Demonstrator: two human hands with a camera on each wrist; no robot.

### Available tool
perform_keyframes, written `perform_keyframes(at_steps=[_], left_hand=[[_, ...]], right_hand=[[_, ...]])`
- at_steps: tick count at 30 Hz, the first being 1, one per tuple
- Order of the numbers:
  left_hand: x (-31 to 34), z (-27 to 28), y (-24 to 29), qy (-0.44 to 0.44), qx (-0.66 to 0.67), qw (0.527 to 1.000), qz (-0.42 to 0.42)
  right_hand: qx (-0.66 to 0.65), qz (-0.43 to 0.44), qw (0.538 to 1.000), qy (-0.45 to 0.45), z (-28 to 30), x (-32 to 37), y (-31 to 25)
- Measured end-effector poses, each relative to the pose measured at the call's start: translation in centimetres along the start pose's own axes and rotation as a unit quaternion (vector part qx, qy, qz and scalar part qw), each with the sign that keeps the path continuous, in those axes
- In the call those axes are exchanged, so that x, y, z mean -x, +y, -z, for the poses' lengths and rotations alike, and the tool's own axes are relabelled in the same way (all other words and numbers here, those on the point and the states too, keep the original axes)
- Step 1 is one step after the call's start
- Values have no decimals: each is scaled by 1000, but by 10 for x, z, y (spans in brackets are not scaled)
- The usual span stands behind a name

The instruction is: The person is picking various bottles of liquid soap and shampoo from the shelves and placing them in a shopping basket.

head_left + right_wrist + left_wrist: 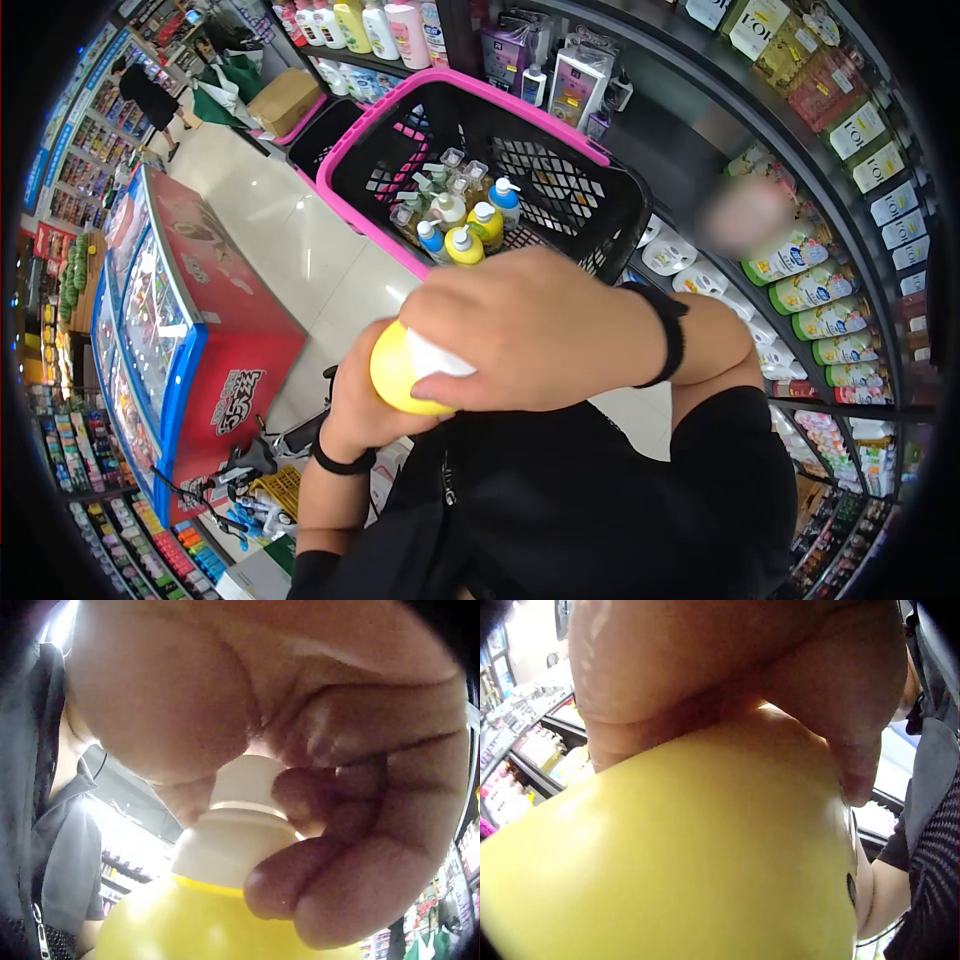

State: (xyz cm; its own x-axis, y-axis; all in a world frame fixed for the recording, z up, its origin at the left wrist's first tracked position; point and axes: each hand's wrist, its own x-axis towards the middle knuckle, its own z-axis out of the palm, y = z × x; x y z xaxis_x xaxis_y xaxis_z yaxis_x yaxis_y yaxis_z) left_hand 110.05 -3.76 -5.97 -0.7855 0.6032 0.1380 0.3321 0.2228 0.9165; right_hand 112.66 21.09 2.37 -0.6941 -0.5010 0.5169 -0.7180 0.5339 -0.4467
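Note:
A yellow bottle (392, 368) with a white pump top (232, 836) is held in front of the black-clad torso. My left hand (350, 400) grips its rounded body, which fills much of the left wrist view. From above, my right hand (530, 330) curls its fingers and thumb round the white top. The bottle's lower part is hidden in the head view. Just beyond the hands stands a black shopping basket with a pink rim (440, 77). In it are several pump bottles, among them a yellow one (465, 247) and a blue one (505, 205).
On the left is a red chest freezer (240, 340) with a blue edge, near a bicycle (255, 460). Stocked shelves curve along the right, with green-and-white packs (815, 288) and white rolls (670, 250). A person (150, 95) in black stands far back in the aisle.

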Motion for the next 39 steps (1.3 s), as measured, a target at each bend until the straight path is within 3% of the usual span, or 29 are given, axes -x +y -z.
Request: perform_keyframes(at_steps=[6,10,11,14,18,26,29,33,38,39], left_hand=[[-111,15,-20,-58,13,987,-146],[-176,20,-33,-97,-12,977,-191],[-191,16,-44,-136,42,978,-153],[-226,12,-70,-198,21,968,-153],[-255,4,-91,-273,71,955,-91],[-266,-1,-124,-366,44,925,-92],[-268,11,-128,-319,49,932,-164],[-280,61,-138,-400,40,902,-159],[-271,118,-192,-283,-169,921,-208],[-272,126,-195,-270,-172,931,-178]], right_hand=[[122,-178,976,16,36,-35,7],[183,-292,937,64,28,-57,26],[192,-320,925,71,25,-61,34],[224,-372,897,81,12,-71,64],[244,-447,856,90,-11,-70,92],[240,-574,776,107,-53,-54,111],[242,-597,759,95,-72,-37,124],[232,-633,736,54,-102,-3,160],[207,-669,714,27,-155,53,231],[201,-673,712,25,-162,61,244]])
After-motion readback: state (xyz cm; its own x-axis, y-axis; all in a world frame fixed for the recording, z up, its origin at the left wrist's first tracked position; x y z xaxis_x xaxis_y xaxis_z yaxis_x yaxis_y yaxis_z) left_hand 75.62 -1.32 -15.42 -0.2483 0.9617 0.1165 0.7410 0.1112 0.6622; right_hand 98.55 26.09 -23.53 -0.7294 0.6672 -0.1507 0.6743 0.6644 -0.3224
